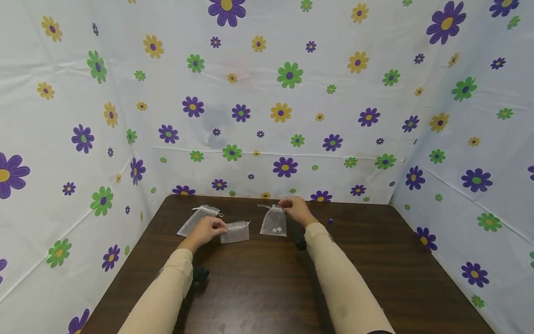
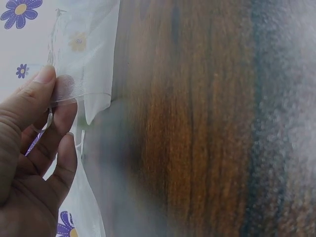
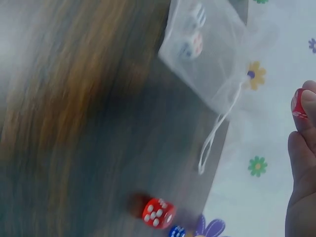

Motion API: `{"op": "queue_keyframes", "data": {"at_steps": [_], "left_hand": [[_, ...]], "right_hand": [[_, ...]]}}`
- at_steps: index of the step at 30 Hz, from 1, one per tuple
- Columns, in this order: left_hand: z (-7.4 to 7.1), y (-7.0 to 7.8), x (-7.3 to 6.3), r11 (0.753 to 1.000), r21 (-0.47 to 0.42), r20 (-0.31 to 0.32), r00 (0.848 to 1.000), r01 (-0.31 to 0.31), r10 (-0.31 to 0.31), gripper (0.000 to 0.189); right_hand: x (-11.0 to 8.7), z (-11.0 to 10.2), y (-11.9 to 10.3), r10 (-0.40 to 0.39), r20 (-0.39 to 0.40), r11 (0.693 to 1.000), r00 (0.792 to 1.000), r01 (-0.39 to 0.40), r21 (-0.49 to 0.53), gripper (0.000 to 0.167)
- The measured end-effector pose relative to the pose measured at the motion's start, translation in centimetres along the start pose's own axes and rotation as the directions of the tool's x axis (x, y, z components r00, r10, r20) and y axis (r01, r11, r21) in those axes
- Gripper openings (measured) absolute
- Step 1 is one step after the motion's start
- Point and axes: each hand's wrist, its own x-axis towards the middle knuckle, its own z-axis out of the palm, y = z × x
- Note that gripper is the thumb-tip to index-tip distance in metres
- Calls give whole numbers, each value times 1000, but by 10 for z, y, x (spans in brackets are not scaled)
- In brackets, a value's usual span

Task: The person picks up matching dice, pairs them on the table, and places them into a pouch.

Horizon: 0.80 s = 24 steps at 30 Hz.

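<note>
My left hand [image 1: 205, 231] pinches the edge of a small white mesh drawstring bag [image 1: 235, 234] between thumb and fingers; in the left wrist view that sheer bag [image 2: 96, 54] is lifted at the fingertips. A red die [image 3: 297, 104] is pinched in my right hand [image 1: 296, 209]. Just left of that hand lies a second mesh bag [image 1: 272, 222] holding white dice [image 3: 192, 45]. Another mesh bag [image 1: 196, 220] lies flat behind my left hand. On the table in the right wrist view are a red die [image 3: 158, 213] and a blue die [image 3: 177, 231].
The dark wooden table [image 1: 258, 287] carries everything. A blue die [image 1: 330, 221] lies right of my right hand. White flowered cloth [image 1: 288, 139] rises behind the table and along both sides.
</note>
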Motion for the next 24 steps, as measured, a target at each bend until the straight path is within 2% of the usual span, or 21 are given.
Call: {"op": "queue_keyframes", "data": {"at_steps": [5, 9, 13, 20, 24], "left_hand": [[-1, -4, -2, 1000, 3, 0, 1000, 18, -18, 5], [0, -3, -1, 1000, 15, 1, 1000, 9, -9, 6], [0, -2, 1, 999, 33, 5, 1000, -8, 8, 6], [-3, 2, 6, 998, 11, -3, 998, -57, 57, 6], [-6, 2, 4, 999, 12, -3, 999, -36, 36, 6]], "right_hand": [[5, 9, -13, -12, 15, 1000, 1000, 12, 23, 22], [6, 14, -20, -12, 13, 1000, 1000, 12, 22, 22], [9, 18, -27, -41, 26, 999, 999, 41, 7, 21], [17, 17, -42, -35, 20, 999, 999, 35, -6, 19], [21, 21, -47, -58, 26, 998, 998, 59, -8, 19]]}}
